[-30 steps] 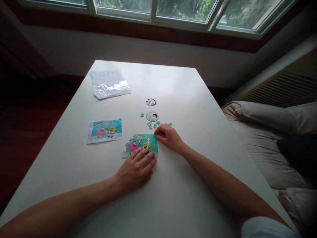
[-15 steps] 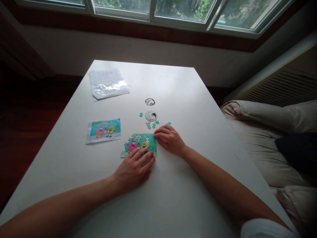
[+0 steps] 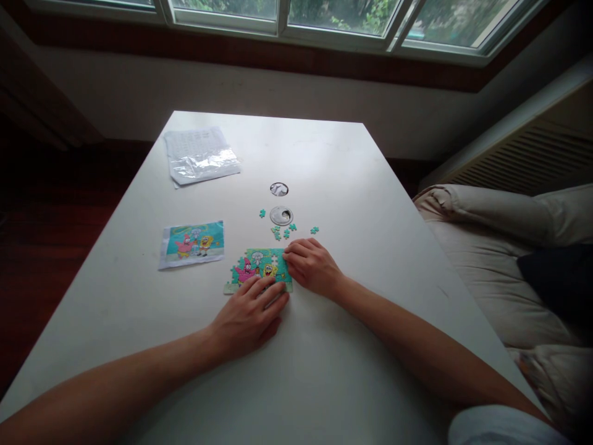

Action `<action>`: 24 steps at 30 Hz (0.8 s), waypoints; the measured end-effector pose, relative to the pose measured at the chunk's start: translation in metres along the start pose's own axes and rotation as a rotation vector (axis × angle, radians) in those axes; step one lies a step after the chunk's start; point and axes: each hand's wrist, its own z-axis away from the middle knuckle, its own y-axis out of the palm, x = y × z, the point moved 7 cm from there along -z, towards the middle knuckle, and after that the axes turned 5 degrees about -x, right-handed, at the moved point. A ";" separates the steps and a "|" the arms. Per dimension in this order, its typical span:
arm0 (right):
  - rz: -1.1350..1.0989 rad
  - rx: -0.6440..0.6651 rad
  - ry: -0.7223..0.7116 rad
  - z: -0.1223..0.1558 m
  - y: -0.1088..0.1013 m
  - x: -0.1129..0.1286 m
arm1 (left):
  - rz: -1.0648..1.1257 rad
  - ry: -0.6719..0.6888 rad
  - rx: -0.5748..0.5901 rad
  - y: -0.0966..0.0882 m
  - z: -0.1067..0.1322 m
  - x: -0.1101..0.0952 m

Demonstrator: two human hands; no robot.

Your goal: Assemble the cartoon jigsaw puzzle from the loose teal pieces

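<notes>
A partly joined jigsaw puzzle [image 3: 250, 269] with cartoon figures on a teal ground lies flat on the white table. Its left side is ragged, and a gap shows near the upper right. Across its lower edge rests my left hand [image 3: 250, 316], fingers stretched out and covering part of the bottom strip. At the upper right edge is my right hand [image 3: 314, 264], its fingers curled together and touching the puzzle; whatever lies under the fingertips is hidden. Several loose teal jigsaw pieces [image 3: 286, 233] lie just beyond the puzzle.
A printed reference picture [image 3: 197, 241] of the same figures lies left of the puzzle. Papers in a clear plastic sleeve [image 3: 201, 151] lie at the far left. A round metal cover [image 3: 276, 216] and a round hole [image 3: 278, 189] are set in the table [image 3: 333, 167]. A beige sofa [image 3: 467, 266] stands right.
My right hand's fingers have shifted slightly down and inward over the puzzle's right edge. My left hand stays in place. The whole view has moved very slightly.
</notes>
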 end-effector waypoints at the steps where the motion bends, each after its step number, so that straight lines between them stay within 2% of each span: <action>1: 0.001 -0.005 0.003 0.001 0.000 0.000 | 0.002 0.001 0.001 0.000 0.000 0.000; 9: -0.006 -0.035 0.025 0.006 -0.004 -0.007 | 0.021 0.024 -0.023 -0.002 0.000 0.000; 13: -0.031 -0.088 0.035 0.006 -0.013 -0.015 | -0.005 -0.056 -0.066 -0.006 0.001 0.011; 15: -0.046 -0.195 0.122 0.007 -0.024 -0.028 | -0.008 -0.084 -0.081 -0.006 0.001 0.015; 17: -0.041 -0.323 0.273 0.011 -0.037 -0.048 | 0.005 -0.074 -0.082 -0.006 0.001 0.015; 19: -0.025 -0.381 0.409 0.017 -0.045 -0.068 | 0.025 -0.038 -0.071 -0.006 0.001 0.012; 21: -0.029 -0.349 0.490 0.021 -0.046 -0.083 | 0.036 -0.001 -0.059 -0.007 0.000 0.010; 24: -0.052 -0.230 0.498 0.022 -0.041 -0.093 | 0.011 -0.018 -0.077 -0.011 0.000 0.014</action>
